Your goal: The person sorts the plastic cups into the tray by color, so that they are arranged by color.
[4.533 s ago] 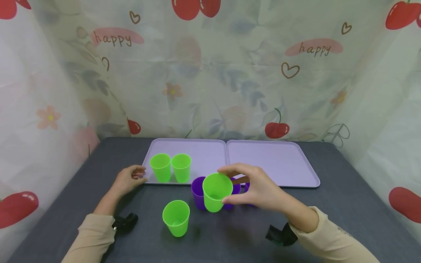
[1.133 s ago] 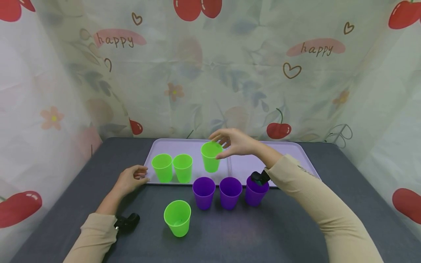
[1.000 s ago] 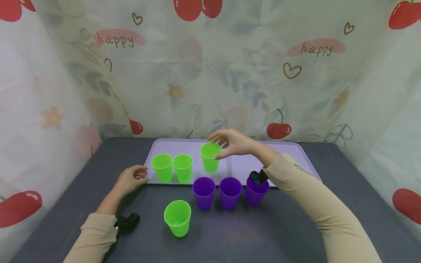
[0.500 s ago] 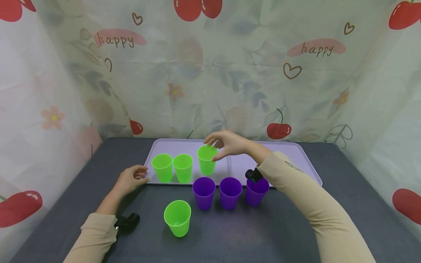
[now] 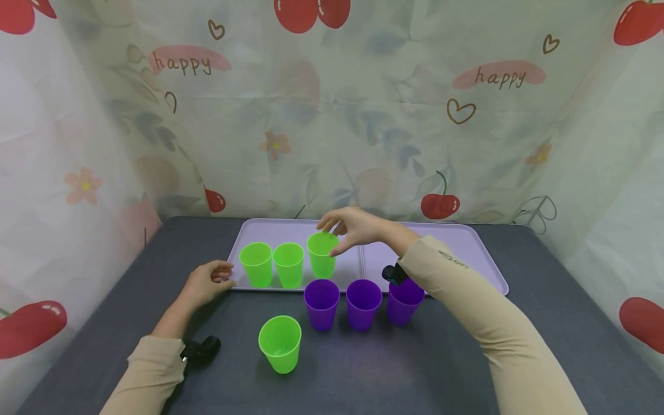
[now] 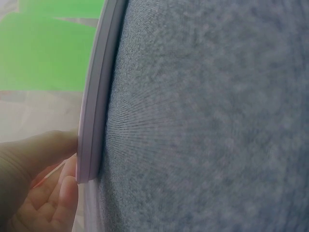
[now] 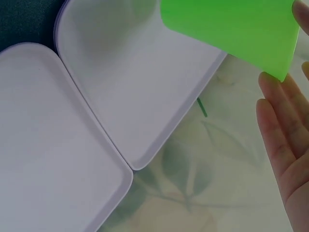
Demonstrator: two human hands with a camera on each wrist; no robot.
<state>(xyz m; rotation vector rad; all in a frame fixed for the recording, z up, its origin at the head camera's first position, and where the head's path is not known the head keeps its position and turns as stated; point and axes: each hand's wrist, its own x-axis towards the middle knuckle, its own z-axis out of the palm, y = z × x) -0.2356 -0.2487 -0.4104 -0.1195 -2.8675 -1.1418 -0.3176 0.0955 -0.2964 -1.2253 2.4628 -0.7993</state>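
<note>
Placing step, I reckon

Right hand [image 5: 359, 226] pinches a green cup [image 5: 320, 262] over the right half of the left tray [image 5: 282, 230], contact unclear. Left hand [image 5: 206, 283] touches that tray's left edge, can't tell if gripping. Next probably needs a gentle set-down.

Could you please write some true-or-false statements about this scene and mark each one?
1. The right hand holds a bright green, tapered plastic cup. True.
2. Three purple, tapered plastic cups stand on the dark grey table. True.
3. The left hand holds a purple cup. False: it holds the corner of the left lilac rectangular tray.
4. All green cups are on or above a tray. False: one green cup stands upright on the table.
</note>
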